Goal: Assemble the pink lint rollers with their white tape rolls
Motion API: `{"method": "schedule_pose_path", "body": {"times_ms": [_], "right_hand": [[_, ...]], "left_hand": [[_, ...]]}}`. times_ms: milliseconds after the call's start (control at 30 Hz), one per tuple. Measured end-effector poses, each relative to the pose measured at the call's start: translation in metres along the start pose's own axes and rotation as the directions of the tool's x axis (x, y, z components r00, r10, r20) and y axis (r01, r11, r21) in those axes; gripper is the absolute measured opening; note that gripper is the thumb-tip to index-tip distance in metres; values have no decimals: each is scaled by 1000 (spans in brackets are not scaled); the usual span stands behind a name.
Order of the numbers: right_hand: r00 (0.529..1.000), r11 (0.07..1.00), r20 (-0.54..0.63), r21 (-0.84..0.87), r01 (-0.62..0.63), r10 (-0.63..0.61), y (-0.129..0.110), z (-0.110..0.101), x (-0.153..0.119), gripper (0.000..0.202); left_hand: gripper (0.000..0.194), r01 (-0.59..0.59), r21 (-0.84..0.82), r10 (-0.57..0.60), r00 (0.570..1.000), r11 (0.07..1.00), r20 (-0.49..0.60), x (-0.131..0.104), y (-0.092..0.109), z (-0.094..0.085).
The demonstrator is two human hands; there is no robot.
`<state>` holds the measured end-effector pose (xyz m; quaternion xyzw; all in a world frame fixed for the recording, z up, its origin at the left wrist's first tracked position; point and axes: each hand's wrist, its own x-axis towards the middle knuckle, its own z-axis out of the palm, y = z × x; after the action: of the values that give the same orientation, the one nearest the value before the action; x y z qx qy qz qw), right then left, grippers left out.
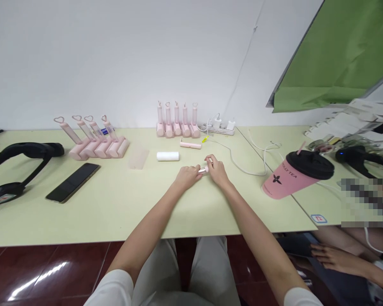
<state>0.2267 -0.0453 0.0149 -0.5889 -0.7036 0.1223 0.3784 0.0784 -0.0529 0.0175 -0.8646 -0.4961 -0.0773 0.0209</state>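
Above the table, my left hand (pixel 188 176) is closed round a small clear tube (pixel 203 170) with a pink end. My right hand (pixel 216 169) holds the tube's pink end between its fingers, close beside my left hand. A white cylinder (pixel 167 156) lies on its side beyond my left hand. Behind it is a pink piece (pixel 190 144), lying lengthwise. A thin, pale pink translucent sheet (pixel 138 159) lies flat to the left of the cylinder.
Several pink tube assemblies stand at the back (pixel 177 129) and left (pixel 98 148). A phone (pixel 72 182) and black headset (pixel 25 161) lie left. A power strip (pixel 218 128), white cable (pixel 252 173) and pink cup (pixel 290 176) are right. Another person's hand (pixel 332 258) shows lower right.
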Motion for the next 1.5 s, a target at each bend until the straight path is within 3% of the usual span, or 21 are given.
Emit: {"method": "schedule_pose_path", "body": {"times_ms": [133, 367, 700, 1133, 1500], "right_hand": [[992, 974, 93, -216, -62, 84, 1, 1, 0, 47], [968, 896, 26, -386, -220, 249, 0, 4, 1, 44], [949, 952, -97, -34, -303, 298, 13, 6, 7, 47], [984, 983, -52, -54, -173, 171, 11, 16, 1, 47], [987, 979, 58, -146, -140, 150, 5, 12, 2, 49]], "left_hand": [[26, -12, 8, 12, 1000, 1000, 19, 1, 0, 4], [26, -34, -13, 34, 999, 999, 21, 5, 1, 11], [31, 22, -63, -20, 999, 998, 27, 6, -8, 5], [27, -54, -12, 55, 997, 998, 60, 4, -6, 4], [28, 18, -107, -12, 998, 994, 62, -2, 4, 2]]}}
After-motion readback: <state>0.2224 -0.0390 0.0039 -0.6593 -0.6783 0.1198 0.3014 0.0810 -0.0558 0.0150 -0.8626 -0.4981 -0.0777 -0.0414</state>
